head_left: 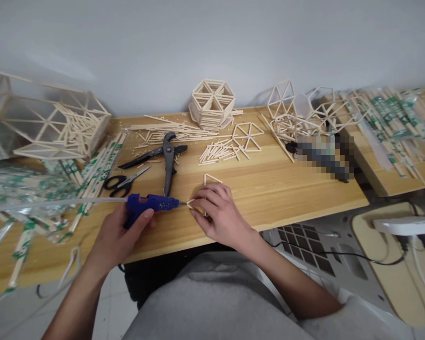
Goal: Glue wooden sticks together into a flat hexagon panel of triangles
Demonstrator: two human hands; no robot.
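My left hand [120,233] is wrapped round a blue hot glue gun [152,203], whose nozzle points right. A long translucent glue stick [63,204] runs out of its back end. Just right of the nozzle, my right hand [219,212] pinches a short wooden stick [190,202], and the nozzle tip is at or very close to it. Partly under the right fingers lies an angled piece of joined sticks [213,178] on the wooden table [269,189]; the hand hides the rest of it.
Scissors [125,183] and a grey hand cutter [168,156] lie beyond the glue gun. Cut sticks [217,151] and a hexagonal stick frame [248,137] lie farther back, before a stack of hexagons [213,104]. Wrapped chopsticks [99,172] cover the left side. A pixelated object [324,158] lies right.
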